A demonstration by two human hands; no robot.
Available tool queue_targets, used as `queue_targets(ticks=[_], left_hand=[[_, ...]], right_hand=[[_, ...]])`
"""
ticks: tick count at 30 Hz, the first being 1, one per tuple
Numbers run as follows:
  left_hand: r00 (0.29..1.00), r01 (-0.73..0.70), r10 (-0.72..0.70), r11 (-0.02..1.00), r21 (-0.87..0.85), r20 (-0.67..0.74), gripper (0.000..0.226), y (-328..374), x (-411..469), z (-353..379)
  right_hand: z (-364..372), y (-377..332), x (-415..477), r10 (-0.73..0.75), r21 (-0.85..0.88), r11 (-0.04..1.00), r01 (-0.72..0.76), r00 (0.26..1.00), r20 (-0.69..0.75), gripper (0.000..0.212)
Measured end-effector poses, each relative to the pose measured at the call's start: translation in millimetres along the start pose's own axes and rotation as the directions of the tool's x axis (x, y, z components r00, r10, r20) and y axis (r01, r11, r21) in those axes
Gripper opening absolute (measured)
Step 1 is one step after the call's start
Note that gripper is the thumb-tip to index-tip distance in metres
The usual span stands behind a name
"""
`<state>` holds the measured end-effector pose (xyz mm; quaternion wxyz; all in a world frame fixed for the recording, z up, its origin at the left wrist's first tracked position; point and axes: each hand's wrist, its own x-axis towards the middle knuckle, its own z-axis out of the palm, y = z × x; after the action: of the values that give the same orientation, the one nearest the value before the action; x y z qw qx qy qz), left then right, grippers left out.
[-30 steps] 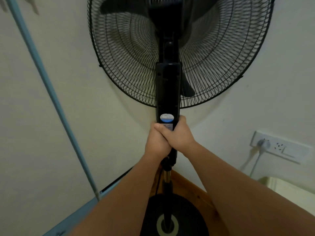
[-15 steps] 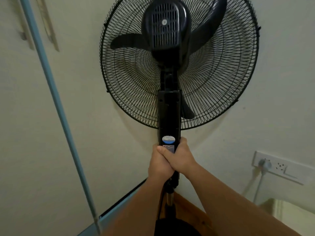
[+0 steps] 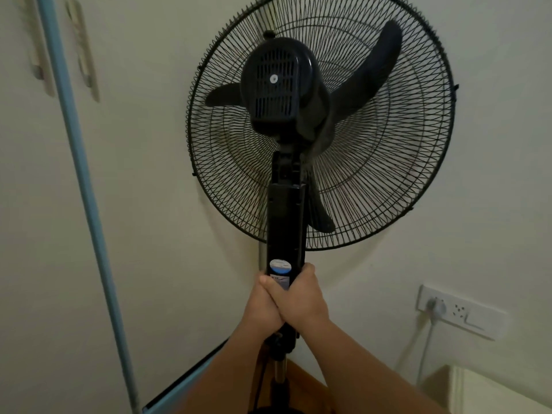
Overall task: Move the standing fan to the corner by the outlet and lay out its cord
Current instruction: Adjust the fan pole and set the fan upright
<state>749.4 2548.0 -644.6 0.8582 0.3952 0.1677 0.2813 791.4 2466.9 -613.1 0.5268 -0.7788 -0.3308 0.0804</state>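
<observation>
fan (image 3: 286,222) upright, grille facing wall corner | both hands (image 3: 286,303) clasp column

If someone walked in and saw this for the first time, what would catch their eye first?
The big black standing fan fills the middle, its round wire cage close to the pale wall in the corner. Below it, the left hand and right hand are clasped together around the fan's black column. Lower right, a white wall outlet already has a plug in it.
</observation>
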Motion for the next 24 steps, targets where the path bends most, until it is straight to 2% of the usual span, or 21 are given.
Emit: queue_targets(ticks=[2, 5, 9, 12, 14, 16, 18, 19, 20, 21, 23, 24], left_hand=[[0.998, 0.002, 0.001, 0.999, -0.044, 0.064, 0.062, 2, -2, 1], [0.997, -0.027, 0.025, 0.999, 0.024, 0.071, 0.065, 3, -2, 2], [0.999, -0.039, 0.038, 0.996, 0.078, 0.014, 0.053, 4, -1, 1], [0.996, -0.06, 0.072, 0.974, 0.218, -0.048, 0.046, 2, -1, 2], [0.976, -0.17, 0.208, 0.907, 0.387, -0.059, 0.054, -6, -3, 4], [0.963, -0.167, 0.253, 0.832, 0.53, -0.094, 0.052, -11, -10, 3], [0.945, -0.171, 0.321, 0.657, 0.735, -0.067, 0.033, -10, -24, 3], [0.928, -0.202, 0.373, 0.511, 0.836, -0.003, 0.018, -10, -29, 0], [0.924, -0.209, 0.381, 0.441, 0.873, 0.029, 0.02, -13, -28, -2], [0.917, -0.175, 0.398, 0.363, 0.915, 0.017, 0.035, -16, -26, -7], [0.9, -0.17, 0.437, 0.36, 0.917, -0.005, 0.047, -14, -30, -6], [0.905, -0.157, 0.424, 0.401, 0.902, -0.031, 0.047, -14, -28, -6]], right_hand=[[1, 0, -2, -0.003, -0.001, 1.0, 0.003, 1.0, -0.031, 0.067], [2, 2, -4, -0.008, -0.001, 1.0, 0.008, 0.999, -0.047, 0.066], [-3, 6, -8, -0.034, -0.013, 0.999, 0.034, 0.999, -0.006, 0.065], [-6, 8, -10, -0.041, -0.006, 0.999, 0.041, 0.999, -0.003, 0.061], [-6, 7, -12, -0.042, -0.014, 0.999, 0.042, 0.999, -0.026, 0.059], [-5, 6, -13, -0.037, -0.02, 0.999, 0.037, 0.999, -0.039, 0.059], [-4, 5, -13, -0.026, -0.029, 0.999, 0.025, 0.998, -0.049, 0.059], [-3, 5, -13, -0.022, -0.035, 0.999, 0.02, 0.998, -0.057, 0.058], [-2, 4, -13, -0.02, -0.041, 0.999, 0.017, 0.998, -0.066, 0.058], [-1, 4, -14, -0.019, -0.049, 0.999, 0.015, 0.997, -0.075, 0.058], [0, 3, -15, -0.016, -0.064, 0.998, 0.011, 0.995, -0.093, 0.058], [1, 2, -16, -0.018, -0.073, 0.997, 0.01, 0.994, -0.103, 0.058]])
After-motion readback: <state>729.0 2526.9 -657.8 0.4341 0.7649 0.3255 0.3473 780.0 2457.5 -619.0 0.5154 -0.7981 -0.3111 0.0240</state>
